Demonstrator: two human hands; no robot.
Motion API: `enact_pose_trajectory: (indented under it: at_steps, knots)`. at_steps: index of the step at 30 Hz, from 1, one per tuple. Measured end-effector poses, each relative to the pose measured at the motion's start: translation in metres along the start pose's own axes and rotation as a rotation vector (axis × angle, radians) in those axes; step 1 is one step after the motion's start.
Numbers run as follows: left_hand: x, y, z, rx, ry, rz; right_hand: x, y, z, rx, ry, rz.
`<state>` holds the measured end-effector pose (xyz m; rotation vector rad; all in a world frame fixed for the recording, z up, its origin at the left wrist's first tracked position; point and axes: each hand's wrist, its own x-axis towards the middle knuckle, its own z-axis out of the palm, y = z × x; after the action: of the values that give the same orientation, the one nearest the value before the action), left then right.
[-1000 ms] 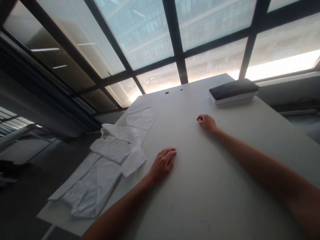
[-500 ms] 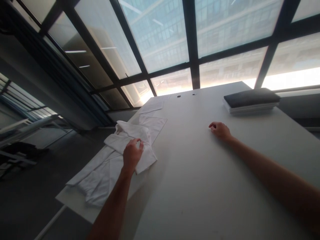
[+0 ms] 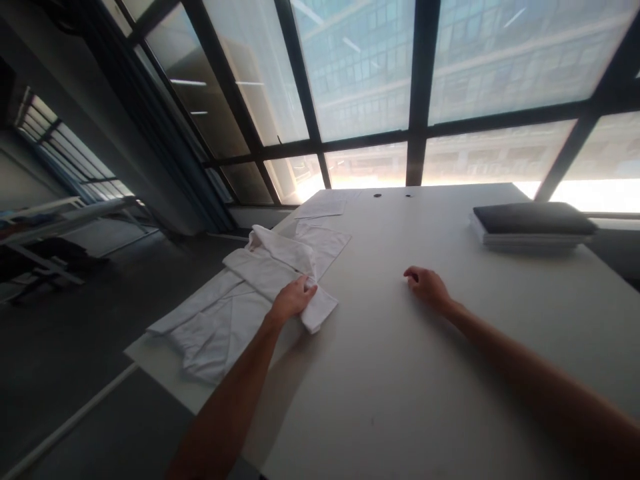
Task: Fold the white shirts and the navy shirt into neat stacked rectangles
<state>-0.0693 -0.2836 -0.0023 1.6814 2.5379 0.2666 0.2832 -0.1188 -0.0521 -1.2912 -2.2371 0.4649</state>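
Observation:
A white garment (image 3: 270, 263), shirt-like and rumpled, lies along the left side of the white table (image 3: 380, 360). My left hand (image 3: 295, 297) is on its near right part, fingers closed on the cloth, with a folded flap sticking out past them. The fingertips are partly hidden. My right hand (image 3: 427, 287) hovers over or rests on the middle of the table, fingers curled in and nothing visible in them. It is apart from the garment.
At the right stands a folded stack (image 3: 535, 227), dark on top and white below. Paper sheets (image 3: 320, 208) lie at the far left of the table, and a small dark disc (image 3: 377, 195) near the back edge. Large windows rise behind; another table (image 3: 65, 223) stands at the left.
My left hand has come down onto the garment and closed on it, shifting its near flap. My right hand has moved a little left, nearer the garment. The view has tilted.

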Motion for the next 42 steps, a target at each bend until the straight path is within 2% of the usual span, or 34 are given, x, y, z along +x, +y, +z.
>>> enact_pose_trajectory:
  at_steps: [3, 5, 11, 15, 19, 23, 27, 35, 42]
  knots:
    - [0.004, 0.004, 0.007, -0.027, 0.05, -0.01, -0.02, -0.058, 0.027, 0.044, -0.079, -0.291]
    - [0.007, 0.007, 0.012, -0.058, 0.089, -0.043, -0.031, -0.096, 0.046, 0.076, -0.101, -0.381]
    - [0.014, 0.003, 0.024, -0.266, 0.235, -0.112, -0.036, -0.195, 0.1, 0.173, -0.113, -0.337]
    - [0.023, -0.009, 0.03, -0.469, 0.286, -0.094, -0.033, -0.227, 0.118, 0.216, -0.047, -0.259]
    - [0.033, -0.014, 0.035, -0.595, 0.33, -0.138, -0.032, -0.228, 0.12, 0.225, -0.048, -0.162]
    - [0.039, -0.012, 0.035, -0.676, 0.386, -0.18, -0.028, -0.224, 0.121, 0.259, -0.115, -0.207]
    - [0.038, -0.015, 0.03, -0.691, 0.44, -0.187, -0.02, -0.224, 0.127, 0.399, -0.184, -0.181]
    - [0.038, -0.037, 0.021, -0.554, 0.629, -0.252, -0.006, -0.212, 0.125, 0.793, 0.034, -0.086]
    - [0.042, -0.04, 0.024, -0.456, 0.66, -0.237, 0.021, -0.17, 0.097, 0.854, 0.183, 0.038]
